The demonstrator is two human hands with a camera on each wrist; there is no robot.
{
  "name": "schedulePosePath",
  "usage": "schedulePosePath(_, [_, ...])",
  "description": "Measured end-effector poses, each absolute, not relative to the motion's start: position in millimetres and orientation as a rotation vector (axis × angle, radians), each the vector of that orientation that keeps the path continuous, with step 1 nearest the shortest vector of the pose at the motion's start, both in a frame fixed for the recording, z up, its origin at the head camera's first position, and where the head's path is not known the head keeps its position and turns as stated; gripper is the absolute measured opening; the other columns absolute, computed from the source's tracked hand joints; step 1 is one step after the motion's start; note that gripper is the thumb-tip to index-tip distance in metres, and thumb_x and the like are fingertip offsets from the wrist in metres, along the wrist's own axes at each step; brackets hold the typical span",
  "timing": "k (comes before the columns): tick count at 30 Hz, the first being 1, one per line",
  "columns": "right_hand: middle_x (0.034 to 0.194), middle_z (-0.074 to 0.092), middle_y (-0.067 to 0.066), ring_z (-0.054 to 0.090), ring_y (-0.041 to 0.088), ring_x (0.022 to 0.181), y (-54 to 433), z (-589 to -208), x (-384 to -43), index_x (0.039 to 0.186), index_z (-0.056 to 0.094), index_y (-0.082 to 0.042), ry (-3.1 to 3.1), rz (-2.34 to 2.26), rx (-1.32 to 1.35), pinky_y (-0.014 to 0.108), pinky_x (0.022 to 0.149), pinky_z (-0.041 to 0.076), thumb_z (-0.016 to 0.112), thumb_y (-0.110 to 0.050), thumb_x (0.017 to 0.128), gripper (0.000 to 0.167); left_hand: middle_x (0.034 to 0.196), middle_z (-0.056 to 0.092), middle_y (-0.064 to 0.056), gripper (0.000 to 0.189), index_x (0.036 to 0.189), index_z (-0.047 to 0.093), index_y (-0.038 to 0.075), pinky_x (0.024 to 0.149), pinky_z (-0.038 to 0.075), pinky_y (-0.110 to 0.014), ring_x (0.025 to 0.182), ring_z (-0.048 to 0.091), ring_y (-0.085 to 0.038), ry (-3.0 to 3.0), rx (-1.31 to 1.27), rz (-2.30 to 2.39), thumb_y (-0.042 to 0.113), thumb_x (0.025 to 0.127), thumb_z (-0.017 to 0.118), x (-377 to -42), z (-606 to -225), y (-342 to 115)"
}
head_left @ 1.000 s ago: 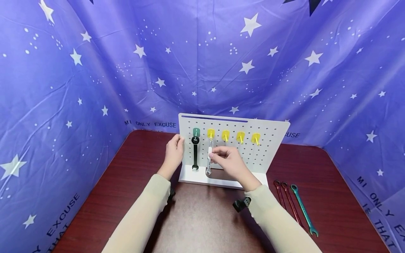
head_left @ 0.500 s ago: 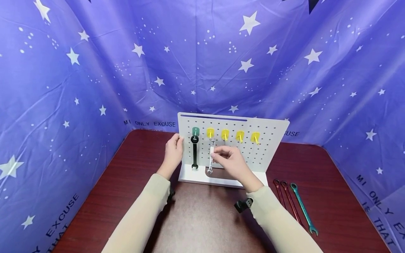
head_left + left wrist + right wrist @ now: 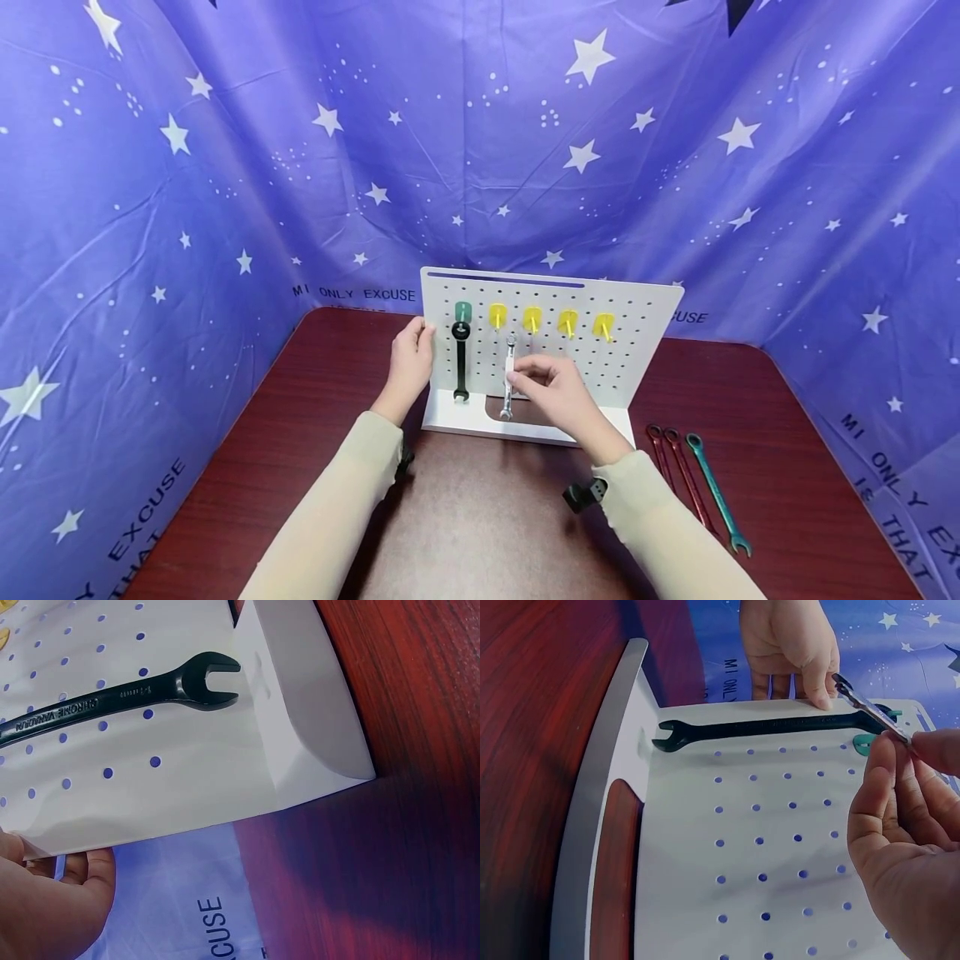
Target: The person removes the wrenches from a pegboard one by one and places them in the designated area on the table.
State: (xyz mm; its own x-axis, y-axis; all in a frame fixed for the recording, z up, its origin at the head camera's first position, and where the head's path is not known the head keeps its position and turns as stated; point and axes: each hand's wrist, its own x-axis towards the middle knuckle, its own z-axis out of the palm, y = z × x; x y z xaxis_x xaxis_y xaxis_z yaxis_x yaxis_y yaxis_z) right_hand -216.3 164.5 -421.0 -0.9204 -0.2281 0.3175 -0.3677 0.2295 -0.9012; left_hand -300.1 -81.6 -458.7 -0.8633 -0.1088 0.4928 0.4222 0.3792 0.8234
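Observation:
My right hand (image 3: 561, 398) pinches a silver combination wrench (image 3: 507, 392) by its shank, thumb against fingers. The wrench stands nearly upright in front of the white pegboard (image 3: 641, 333), its upper end below and apart from the first yellow hook (image 3: 497, 315). In the right wrist view the wrench (image 3: 859, 701) is foreshortened and partly hidden by the fingers. My left hand (image 3: 56, 907) grips the board's left edge, with the thumb in front and fingers behind. Beside it a black wrench (image 3: 461, 367) hangs from the green hook (image 3: 462, 311), open end down.
Several yellow hooks, among them the rightmost hook (image 3: 603, 326), line the board to the right of the green one. Two red wrenches (image 3: 688, 471) and a teal wrench (image 3: 718, 496) lie on the dark red table (image 3: 465, 533) to the right. A starry purple curtain (image 3: 480, 125) surrounds the table.
The silver wrench was up at the first yellow hook; my right hand has drawn it off, down and to the right. My left hand keeps its grip on the board.

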Motion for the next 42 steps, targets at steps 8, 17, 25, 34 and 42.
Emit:
schedulePosePath(8, [0.091, 0.072, 0.019, 0.066, 0.027, 0.076, 170, -420, -208, 0.102, 0.071, 0.011, -2.397, 1.775, 0.529, 0.023, 0.068, 0.052, 0.069, 0.003, 0.094, 0.011, 0.066, 0.045, -0.005, 0.012, 0.093, 0.063, -0.002, 0.061, 0.041, -0.036, 0.065, 0.047, -0.022, -2.182, -0.261, -1.502, 0.002, 0.103, 0.056, -301, -459, -82])
schedulePosePath(17, [0.091, 0.073, 0.013, 0.068, 0.022, 0.077, 182, -431, -209, 0.103, 0.072, 0.008, -2.39, 1.758, 0.529, 0.025, 0.07, 0.053, 0.07, -0.001, 0.095, 0.013, 0.066, 0.044, -0.005, 0.013, 0.092, 0.062, -0.001, 0.062, 0.041, -0.037, 0.065, 0.047, -0.023, -2.185, -0.255, -1.51, 0.003, 0.103, 0.056, -301, -459, -82])
schedulePosePath(25, [0.092, 0.071, 0.022, 0.067, 0.024, 0.077, 181, -404, -188, 0.1, 0.07, 0.014, -2.409, 1.723, 0.51, 0.022, 0.07, 0.051, 0.068, 0.007, 0.093, 0.01, 0.065, 0.042, -0.004, 0.012, 0.094, 0.063, -0.001, 0.06, 0.039, -0.035, 0.063, 0.044, -0.021, -2.19, -0.251, -1.512, 0.004, 0.104, 0.056, -300, -459, -82])
schedulePosePath(34, [0.092, 0.072, 0.018, 0.065, 0.02, 0.076, 196, -430, -198, 0.103, 0.072, 0.011, -2.43, 1.712, 0.453, 0.023, 0.068, 0.05, 0.07, 0.004, 0.093, 0.012, 0.064, 0.041, -0.003, 0.013, 0.093, 0.062, -0.001, 0.059, 0.038, -0.034, 0.062, 0.044, -0.02, -2.189, -0.262, -1.505, 0.003, 0.104, 0.056, -300, -459, -82])
schedulePosePath(42, [0.087, 0.072, 0.012, 0.059, 0.013, 0.069, 207, -441, -201, 0.104, 0.072, 0.01, -2.454, 1.687, 0.434, 0.023, 0.062, 0.047, 0.07, 0.0, 0.094, 0.014, 0.063, 0.04, -0.002, 0.016, 0.089, 0.06, 0.0, 0.056, 0.037, -0.033, 0.06, 0.043, -0.019, -2.175, -0.278, -1.501, 0.003, 0.104, 0.055, -301, -460, -82])
